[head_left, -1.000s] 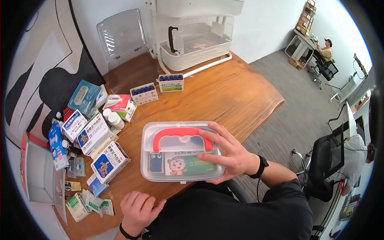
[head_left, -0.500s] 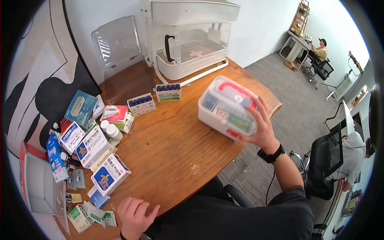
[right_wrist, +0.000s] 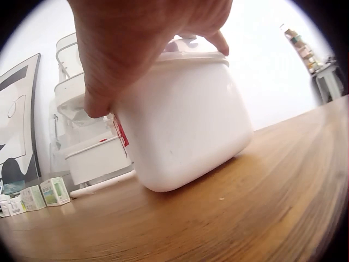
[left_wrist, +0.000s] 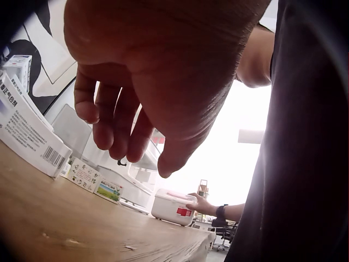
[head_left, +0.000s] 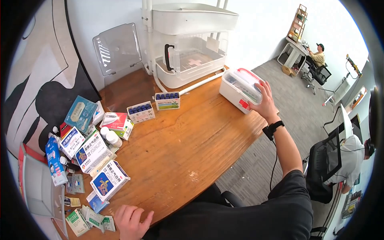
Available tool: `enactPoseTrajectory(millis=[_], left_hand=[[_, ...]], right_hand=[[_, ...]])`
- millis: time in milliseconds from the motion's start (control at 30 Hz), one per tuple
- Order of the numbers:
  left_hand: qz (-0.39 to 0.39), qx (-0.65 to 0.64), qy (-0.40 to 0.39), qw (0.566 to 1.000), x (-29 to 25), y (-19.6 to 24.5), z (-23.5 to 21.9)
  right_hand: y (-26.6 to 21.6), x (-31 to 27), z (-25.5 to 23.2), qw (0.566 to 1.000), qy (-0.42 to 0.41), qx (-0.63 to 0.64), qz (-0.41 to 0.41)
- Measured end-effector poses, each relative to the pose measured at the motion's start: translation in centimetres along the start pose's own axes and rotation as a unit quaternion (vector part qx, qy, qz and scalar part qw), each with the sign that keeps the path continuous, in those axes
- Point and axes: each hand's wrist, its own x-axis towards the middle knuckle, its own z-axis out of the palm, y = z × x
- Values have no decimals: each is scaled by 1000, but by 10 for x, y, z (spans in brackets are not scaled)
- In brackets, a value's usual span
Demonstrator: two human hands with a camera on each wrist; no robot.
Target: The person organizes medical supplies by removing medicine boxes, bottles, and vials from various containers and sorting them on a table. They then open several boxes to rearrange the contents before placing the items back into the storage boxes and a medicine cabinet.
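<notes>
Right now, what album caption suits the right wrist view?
The right hand grips a white lidded box at a wooden table.

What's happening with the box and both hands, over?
Right hand gripping box near edge of table. Left hand empty. Cart close beside box.

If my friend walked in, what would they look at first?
Probably the white box with a red handle on top, gripped by the right hand at the far right part of the wooden table. Next might come the jumble of medicine boxes along the table's left side, then the big black-and-white picture beside them.
</notes>
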Motion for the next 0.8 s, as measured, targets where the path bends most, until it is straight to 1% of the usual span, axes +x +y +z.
enactPoseTrajectory(millis=[133,200,233,300,333,367,433,500,533,567,600,633,667,700,733,767,800], left_hand=[[-18,-9,-1,1000,-8,-2,1],[-17,8,10,1000,-10,0,-2],[-14,23,16,1000,-13,2,-5],[-36,14,21,999,-21,-1,3],[-51,2,26,998,-24,-3,9],[-60,10,26,998,-27,-4,12],[-54,-19,18,998,-27,-5,13],[-55,-4,14,998,-23,-2,11],[-48,-2,9,999,-23,0,10],[-57,5,10,998,-24,0,10],[-56,5,4,998,-25,1,10],[-56,4,-2,998,-28,2,11],[-63,8,0,998,-34,1,13],[-71,9,2,997,-40,-1,15],[-80,10,3,997,-46,-3,18],[-91,15,5,996,-51,-4,20],[-104,8,15,994,-57,-5,23]], right_hand=[[6,10,2,1000,6,3,11],[-1,13,-3,999,-6,-44,3],[-5,15,-5,999,-8,-39,-4],[-17,18,-8,991,26,-122,-41],[-37,21,-12,990,64,-103,-69],[-52,26,-11,991,62,-93,-74],[-80,37,-4,994,58,21,-86],[-114,52,13,993,51,64,-91],[-127,62,25,988,-7,155,-11],[-136,74,36,966,-66,240,68],[-129,91,61,927,-139,311,156],[-135,101,74,926,-144,315,151],[-142,109,84,860,-163,414,248],[-148,117,97,774,-179,503,341],[-140,127,115,731,-197,541,367],[-127,135,136,729,-208,543,361],[-113,144,159,667,-207,607,378]])
